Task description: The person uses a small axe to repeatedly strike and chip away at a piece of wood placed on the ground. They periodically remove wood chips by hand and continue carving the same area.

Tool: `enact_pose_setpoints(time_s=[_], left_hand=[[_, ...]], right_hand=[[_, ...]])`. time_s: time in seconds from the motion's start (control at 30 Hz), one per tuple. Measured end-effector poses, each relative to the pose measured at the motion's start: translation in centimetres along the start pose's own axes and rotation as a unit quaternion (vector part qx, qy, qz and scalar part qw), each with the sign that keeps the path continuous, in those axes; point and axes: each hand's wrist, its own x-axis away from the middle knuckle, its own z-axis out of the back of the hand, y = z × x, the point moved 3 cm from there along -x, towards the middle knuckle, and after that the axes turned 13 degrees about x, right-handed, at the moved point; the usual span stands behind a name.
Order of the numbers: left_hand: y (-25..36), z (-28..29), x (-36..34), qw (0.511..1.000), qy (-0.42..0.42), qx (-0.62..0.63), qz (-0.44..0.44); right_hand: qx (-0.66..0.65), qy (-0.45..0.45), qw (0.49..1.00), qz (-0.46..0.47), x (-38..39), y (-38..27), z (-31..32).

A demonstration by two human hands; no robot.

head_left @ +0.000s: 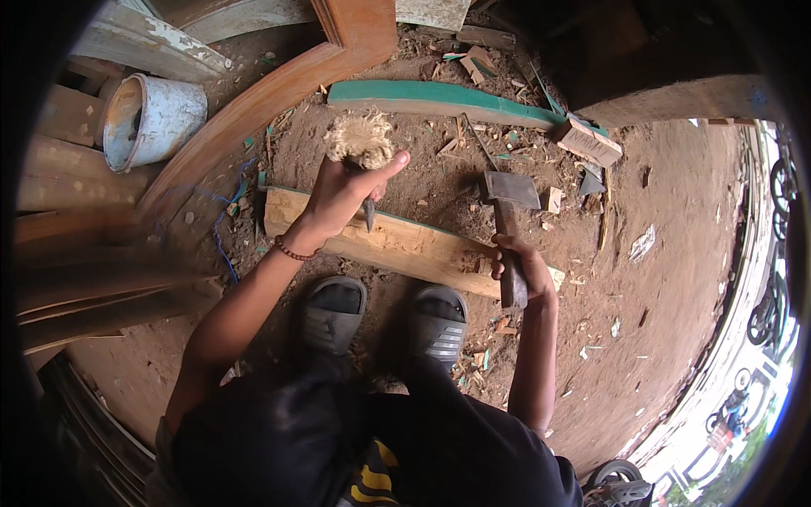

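Observation:
My left hand (340, 199) is closed around a chisel (359, 140) with a splayed, frayed wooden handle end. Its dark metal tip points down over a pale wooden plank (405, 245) on the ground; whether it touches the wood I cannot tell. My right hand (527, 269) grips a hammer (512, 191) by its wooden handle. The blocky metal head is held up beyond the plank's right part. Chipped, rough patches mark the plank's upper face, and a thin green edge shows along its far side.
Beyond the plank lies a green-painted beam (439, 95) with a wood block (589, 142) at its right end. A stained bucket (156, 121) and a brown wooden frame (253, 106) stand at left. Wood chips litter the dirt floor. My sandalled feet (334, 314) are close to the plank.

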Motion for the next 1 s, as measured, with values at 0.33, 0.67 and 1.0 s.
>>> enact_pose_setpoints(time_s=[0.33,0.67,1.0], left_hand=[[1.2,-3.0,-0.2,0.993,-0.063,-0.068,-0.066],[-2.2,-5.7,-2.6,0.975,-0.15,-0.069,-0.149],[-3.8,-6.4,-3.1,0.973,-0.188,-0.107,-0.085]], right_hand=[[-0.332,-0.242,0.909,-0.079,-4.4,-1.6,-1.3],[0.154,0.068,0.986,-0.022,5.4,-4.6,-2.6],[0.262,0.26,0.904,0.216,20.8,-19.8,-12.3]])
